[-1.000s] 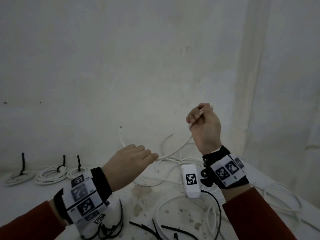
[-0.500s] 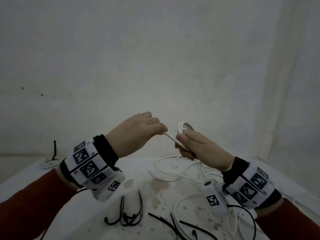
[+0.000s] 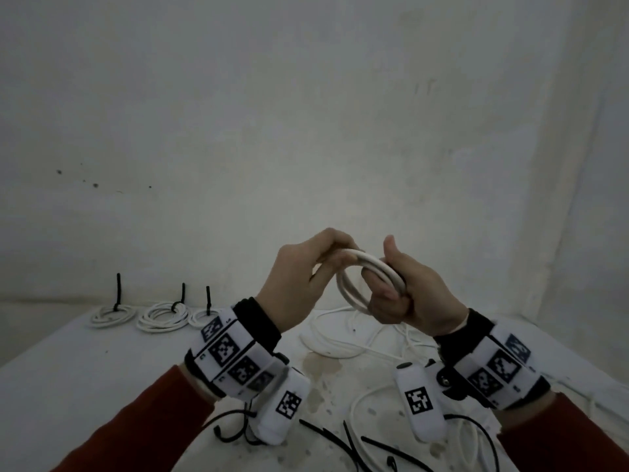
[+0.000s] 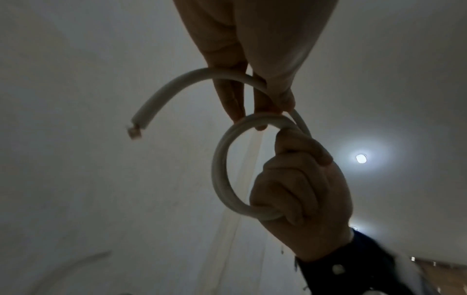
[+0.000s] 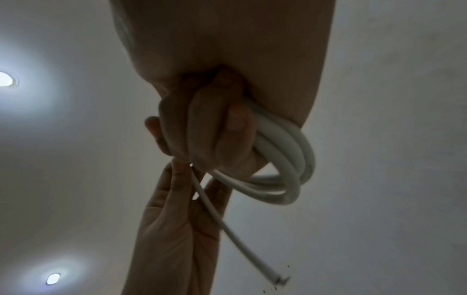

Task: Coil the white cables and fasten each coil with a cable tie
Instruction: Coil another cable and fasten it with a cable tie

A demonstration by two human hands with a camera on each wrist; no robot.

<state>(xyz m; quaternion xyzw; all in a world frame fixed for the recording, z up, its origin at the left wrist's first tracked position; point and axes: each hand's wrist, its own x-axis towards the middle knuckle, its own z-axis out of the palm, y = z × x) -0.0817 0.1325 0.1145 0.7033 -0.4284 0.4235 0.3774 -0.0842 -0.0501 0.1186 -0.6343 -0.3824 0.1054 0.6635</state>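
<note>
Both hands are raised above the table, holding one white cable coil [image 3: 354,284]. My right hand [image 3: 401,294] grips the small coil [image 4: 222,175] with its fingers curled through the loops [image 5: 283,159], thumb up. My left hand [image 3: 313,267] pinches the cable's loose tail [image 4: 177,87] beside the coil; the cut end [image 5: 278,280] hangs free. Three coils tied with black cable ties [image 3: 163,315] lie at the table's back left. Loose black cable ties [image 3: 343,437] lie on the table in front of me.
Uncoiled white cables [image 3: 340,345] sprawl across the stained white table [image 3: 85,386] under my hands and to the right. A bare wall stands close behind. Thin black wires run from the wrist cameras near the front edge.
My hands have come together and risen. The right hand now holds a wound coil, where a second ago it held a stretched cable. The left hand has brought the tail up to the coil.
</note>
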